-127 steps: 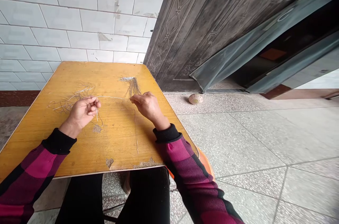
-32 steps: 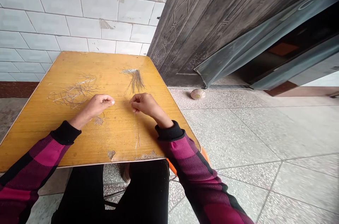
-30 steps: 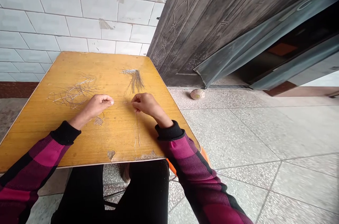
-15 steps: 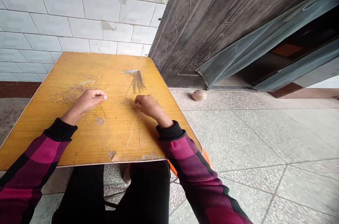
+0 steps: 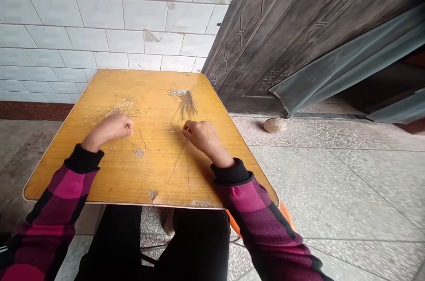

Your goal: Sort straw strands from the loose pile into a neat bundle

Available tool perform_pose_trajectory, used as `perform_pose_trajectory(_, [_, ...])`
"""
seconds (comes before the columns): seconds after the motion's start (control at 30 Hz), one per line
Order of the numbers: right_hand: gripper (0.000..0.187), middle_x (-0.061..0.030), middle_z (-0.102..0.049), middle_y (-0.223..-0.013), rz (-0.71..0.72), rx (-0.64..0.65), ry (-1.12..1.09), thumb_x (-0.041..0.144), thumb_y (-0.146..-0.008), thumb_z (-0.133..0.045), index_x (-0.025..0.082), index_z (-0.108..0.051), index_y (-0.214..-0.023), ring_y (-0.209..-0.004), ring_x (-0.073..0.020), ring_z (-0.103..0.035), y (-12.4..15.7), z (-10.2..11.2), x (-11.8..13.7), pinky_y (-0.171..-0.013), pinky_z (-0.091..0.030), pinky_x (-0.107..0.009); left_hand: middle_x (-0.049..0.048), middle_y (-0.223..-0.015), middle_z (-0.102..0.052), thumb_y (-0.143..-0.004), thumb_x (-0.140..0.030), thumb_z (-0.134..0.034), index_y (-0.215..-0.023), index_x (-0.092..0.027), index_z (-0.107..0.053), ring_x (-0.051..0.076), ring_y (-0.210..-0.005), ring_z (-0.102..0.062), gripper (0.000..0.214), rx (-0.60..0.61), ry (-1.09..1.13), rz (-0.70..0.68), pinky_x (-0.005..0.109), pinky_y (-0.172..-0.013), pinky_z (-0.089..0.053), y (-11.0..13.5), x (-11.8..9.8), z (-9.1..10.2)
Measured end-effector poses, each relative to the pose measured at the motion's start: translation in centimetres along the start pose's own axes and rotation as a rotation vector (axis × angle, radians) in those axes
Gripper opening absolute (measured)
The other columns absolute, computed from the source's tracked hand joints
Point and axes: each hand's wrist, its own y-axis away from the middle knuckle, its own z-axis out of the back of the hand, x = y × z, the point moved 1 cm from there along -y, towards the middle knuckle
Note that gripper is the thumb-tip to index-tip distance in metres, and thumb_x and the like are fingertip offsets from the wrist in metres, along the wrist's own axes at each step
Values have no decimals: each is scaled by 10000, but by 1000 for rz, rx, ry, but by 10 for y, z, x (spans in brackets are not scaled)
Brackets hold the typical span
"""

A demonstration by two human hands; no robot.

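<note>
My left hand (image 5: pixel 113 127) is closed, its fingers curled with the knuckles turned up, in front of a loose tangle of thin wires (image 5: pixel 122 106). What it holds, if anything, is hidden; a curved brown wire (image 5: pixel 142 138) lies just beyond it on the wood. Pinched in my right hand (image 5: pixel 203 135) is a thin wire (image 5: pixel 177 163), its two light strands spreading toward the table's near edge. Behind that hand lies a bundle of wires (image 5: pixel 187 103), silvery at one end and bent down into a dark fan.
The yellow wooden table (image 5: pixel 109 183) has chipped patches along its near edge. A tiled wall (image 5: pixel 139 15) stands behind it. To the right are a dark carved door (image 5: pixel 245 68), a grey curtain (image 5: pixel 318 68) and a pale ball (image 5: pixel 275 125) on the floor.
My left hand has rolled over and curled its fingers, where its fingertips pinched together before. My right hand keeps its pinch on the wire. The view has shifted slightly left.
</note>
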Motion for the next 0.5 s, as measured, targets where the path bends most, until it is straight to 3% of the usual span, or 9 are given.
perform_pose_trajectory(0.1, [167, -61, -709, -802, 49, -18, -33, 242, -860, -526, 204, -688, -870, -725, -193, -614, 3, 1, 4, -557, -290, -269, 21, -705, -583, -687, -121, -542, -593, -176, -625, 148, -657, -496, 136, 99, -282, -100, 270, -590, -289, 5, -20, -20])
perform_pose_trajectory(0.17, [168, -58, -705, -787, 69, -27, -47, 231, -860, -522, 199, -687, -855, -708, -181, -603, 5, 1, 6, -552, -276, -266, 39, -784, -583, -718, -78, -500, -692, -172, -661, 151, -688, -509, 188, 103, -400, -150, 274, -594, -299, 8, -27, -30])
perform_pose_trajectory(0.27, [170, -57, -704, -784, 79, -31, -59, 227, -860, -516, 195, -683, -844, -693, -173, -593, 6, 1, 8, -545, -260, -267, 73, -889, -591, -766, -13, -431, -829, -162, -688, 158, -742, -531, 303, 40, -538, -236, 275, -603, -328, 8, -28, -39])
perform_pose_trajectory(0.37, [171, -58, -705, -790, 101, -28, -69, 235, -860, -514, 195, -679, -839, -686, -171, -590, 6, 0, 9, -541, -247, -270, 98, -872, -613, -797, -9, -432, -818, -146, -683, 186, -793, -554, 287, 28, -643, -301, 282, -618, -361, 5, -25, -44])
perform_pose_trajectory(0.5, [180, -61, -704, -786, 134, -31, -74, 237, -861, -506, 190, -674, -820, -678, -170, -588, 8, -2, 11, -541, -236, -274, 113, -821, -649, -797, -21, -452, -815, -135, -681, 214, -806, -590, 256, 50, -730, -281, 299, -624, -383, -1, -21, -44])
